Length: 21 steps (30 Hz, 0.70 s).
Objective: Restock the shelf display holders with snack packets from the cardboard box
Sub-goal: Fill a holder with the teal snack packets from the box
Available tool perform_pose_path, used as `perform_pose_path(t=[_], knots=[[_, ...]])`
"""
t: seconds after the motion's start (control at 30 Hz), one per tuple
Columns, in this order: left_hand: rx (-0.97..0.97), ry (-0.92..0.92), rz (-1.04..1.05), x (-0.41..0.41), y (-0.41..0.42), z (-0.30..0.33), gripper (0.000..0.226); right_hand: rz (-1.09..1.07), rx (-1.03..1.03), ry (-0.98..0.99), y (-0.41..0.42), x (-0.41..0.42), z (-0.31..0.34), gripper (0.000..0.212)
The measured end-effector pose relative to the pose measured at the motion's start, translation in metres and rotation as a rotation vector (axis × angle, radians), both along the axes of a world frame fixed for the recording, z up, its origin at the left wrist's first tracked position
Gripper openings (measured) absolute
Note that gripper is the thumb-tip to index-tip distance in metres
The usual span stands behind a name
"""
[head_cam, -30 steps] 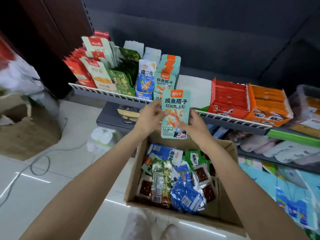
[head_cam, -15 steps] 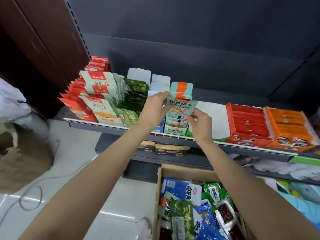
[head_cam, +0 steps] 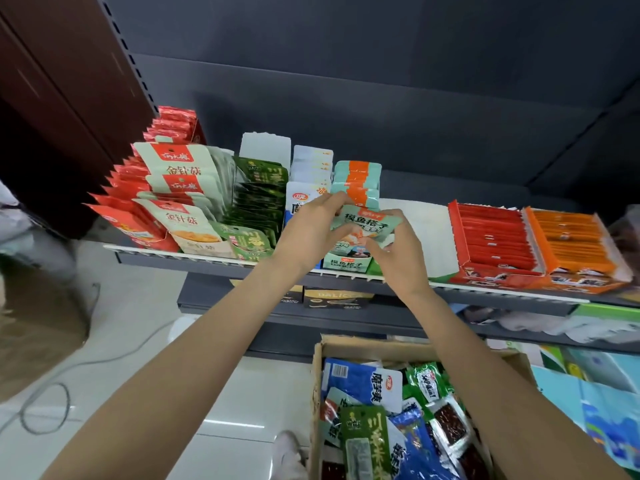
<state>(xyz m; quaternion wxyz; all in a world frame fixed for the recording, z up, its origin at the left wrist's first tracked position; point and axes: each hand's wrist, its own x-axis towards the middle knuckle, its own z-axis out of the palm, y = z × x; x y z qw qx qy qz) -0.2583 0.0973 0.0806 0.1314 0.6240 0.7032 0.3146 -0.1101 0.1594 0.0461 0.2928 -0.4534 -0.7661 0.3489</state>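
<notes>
Both hands pinch one mint-green snack packet [head_cam: 367,226] printed 摸鱼搭子, the left hand [head_cam: 311,230] at its upper left corner and the right hand [head_cam: 398,258] at its lower right edge, at the front of the mint-and-orange display holder [head_cam: 349,263] bearing the same characters. The grey shelf [head_cam: 214,263] also carries holders of 金针菇 packets [head_cam: 183,188] and dark green packets [head_cam: 258,202]. Below, above pale floor tiles, the cardboard box [head_cam: 349,346] holds loose blue, green and clear-windowed packets.
</notes>
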Motion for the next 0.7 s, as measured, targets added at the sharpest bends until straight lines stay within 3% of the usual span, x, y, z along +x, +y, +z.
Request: perform_pose_path(t=[0.13, 0.23, 0.37, 0.53, 0.7], knots=[[-0.013, 0.062, 0.031, 0.004, 0.003, 0.006, 0.017, 0.020, 0.064, -0.168, 0.005, 0.000, 0.004, 0.035], [-0.109, 0.126, 0.016, 0.004, 0.006, 0.010, 0.028, 0.044, 0.059, -0.297, 0.005, 0.001, 0.001, 0.038], [-0.109, 0.124, -0.011, 0.005, 0.006, 0.012, 0.032, -0.018, 0.015, -0.137, 0.003, 0.000, 0.003, 0.028], [-0.164, 0.499, -0.041, 0.010, 0.004, -0.001, 0.028, -0.015, 0.051, -0.172, 0.001, 0.000, 0.002, 0.027], [-0.056, 0.547, 0.048, 0.018, -0.003, -0.004, 0.043, -0.025, -0.027, -0.109, -0.004, 0.002, 0.006, 0.036]])
